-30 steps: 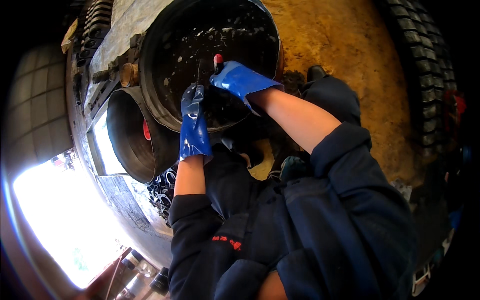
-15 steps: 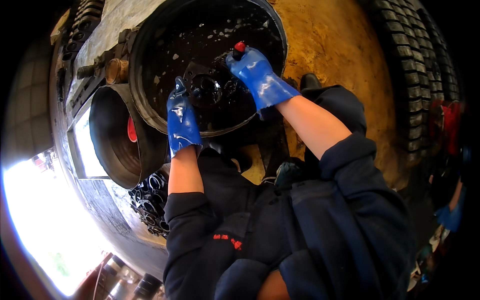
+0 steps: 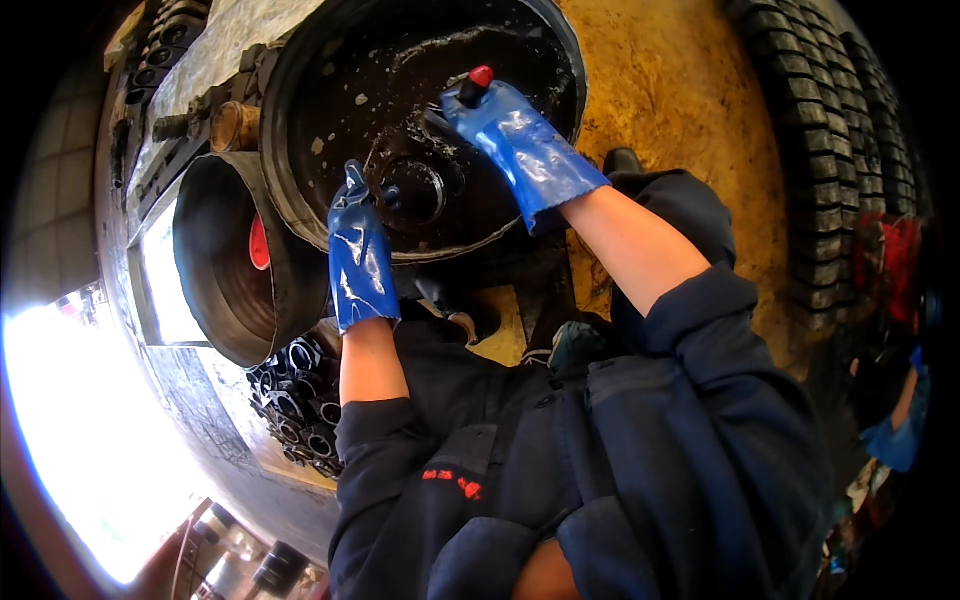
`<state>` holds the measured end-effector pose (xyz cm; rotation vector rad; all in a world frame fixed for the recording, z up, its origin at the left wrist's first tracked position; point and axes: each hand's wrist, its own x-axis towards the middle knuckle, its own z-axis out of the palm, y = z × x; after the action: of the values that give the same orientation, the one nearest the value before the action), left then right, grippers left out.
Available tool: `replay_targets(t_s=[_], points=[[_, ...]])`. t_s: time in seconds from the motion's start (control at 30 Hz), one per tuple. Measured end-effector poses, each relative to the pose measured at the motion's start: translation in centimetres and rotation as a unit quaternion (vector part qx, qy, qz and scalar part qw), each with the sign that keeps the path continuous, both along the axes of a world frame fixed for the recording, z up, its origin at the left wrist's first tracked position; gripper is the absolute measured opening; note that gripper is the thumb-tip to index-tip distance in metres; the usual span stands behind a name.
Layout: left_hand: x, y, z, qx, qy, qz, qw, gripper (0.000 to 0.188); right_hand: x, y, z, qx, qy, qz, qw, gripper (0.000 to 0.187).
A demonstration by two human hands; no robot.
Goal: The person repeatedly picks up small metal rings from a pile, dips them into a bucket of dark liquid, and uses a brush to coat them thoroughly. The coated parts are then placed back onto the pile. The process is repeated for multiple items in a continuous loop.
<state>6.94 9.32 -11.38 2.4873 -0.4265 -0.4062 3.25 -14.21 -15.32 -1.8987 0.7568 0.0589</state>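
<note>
A large round black tub [image 3: 577, 90] holds dark liquid with pale flecks of foam. Low over it, my left hand [image 3: 362, 245], in a long blue rubber glove, grips the edge of a dark metal part with a round hole [image 3: 441, 192]. The part is wet and partly lost in the dark liquid. My right hand [image 3: 515, 135], gloved the same way, is closed around a tool with a black handle and red end [image 3: 481, 76]. The tool's working end is dark and hard to make out, just above and right of the part.
Left of the tub a smaller black bucket [image 3: 225, 260] lies tilted, with a red disc inside. Beneath it several dark ring-shaped metal parts [image 3: 300, 405] are heaped. A rusty cylinder [image 3: 235, 127] stands by the tub. Large treaded tyres [image 3: 825, 150] line the right side.
The metal part sits lower and less of it shows. My right hand and the tool have shifted slightly up and left. A streak of foam has spread across the liquid.
</note>
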Motion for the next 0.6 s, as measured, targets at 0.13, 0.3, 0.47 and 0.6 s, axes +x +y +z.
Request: replay_targets(t_s=[0.13, 0.3, 0.47, 0.6], points=[[-0.1, 0.9, -1.5, -0.055, -0.060, -0.060, 0.995, 0.037, 0.8, 2.3, -1.2, 0.104, -0.160, 0.026, 0.981, 0.028], [-0.3, 0.8, -1.4, 0.010, -0.044, -0.035, 0.998, 0.036, -0.1, 1.3, -5.0, 0.072, -0.019, -0.039, 0.996, 0.036], [-1.4, -2.0, 0.5, -0.096, 0.037, 0.040, 0.994, 0.036, -1.2, -0.3, -7.3, 0.075, 0.022, -0.102, 0.992, 0.037], [0.1, 1.5, -3.5, -0.120, 0.019, -0.002, 0.993, 0.040, -3.3, 2.7, 0.9, 0.351, -0.109, -0.135, 0.920, 0.027]])
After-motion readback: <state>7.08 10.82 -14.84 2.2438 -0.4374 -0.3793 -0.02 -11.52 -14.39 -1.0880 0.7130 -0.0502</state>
